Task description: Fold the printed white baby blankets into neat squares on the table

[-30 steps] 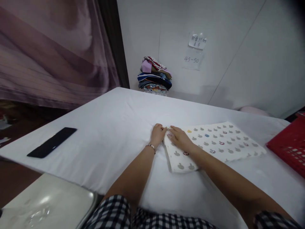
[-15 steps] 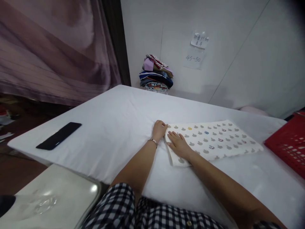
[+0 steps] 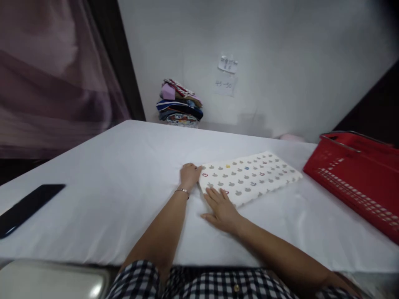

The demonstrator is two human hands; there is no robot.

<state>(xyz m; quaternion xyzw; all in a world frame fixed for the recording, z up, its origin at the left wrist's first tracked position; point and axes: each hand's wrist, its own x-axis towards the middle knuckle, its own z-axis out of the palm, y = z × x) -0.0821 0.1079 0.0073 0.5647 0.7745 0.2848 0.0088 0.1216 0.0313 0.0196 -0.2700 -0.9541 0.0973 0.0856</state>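
Note:
A folded white cloth (image 3: 240, 176) printed with grey apple-like shapes and a few coloured ones lies flat on the white-covered table (image 3: 124, 166). At its far left corner, my left hand (image 3: 189, 176), with a bracelet at the wrist, has its fingers closed on the edge. My right hand (image 3: 222, 209) rests open over the near left corner, palm down. Its fingertips touch the cloth, while the thumb is spread out to the left over the table. The fabric under my right palm is hidden.
To the right stands a red plastic basket (image 3: 358, 178) with a metal handle. A stack of folded fabrics (image 3: 179, 104) is against the wall, near paper signs (image 3: 227, 74). A black phone-like slab (image 3: 28, 207) lies at left. A pale stool-like seat (image 3: 52, 280) is below the table edge.
My right hand has slid toward me, from the top of the cloth to its near left corner. My left hand stays at the far corner. The view has turned right, showing more basket.

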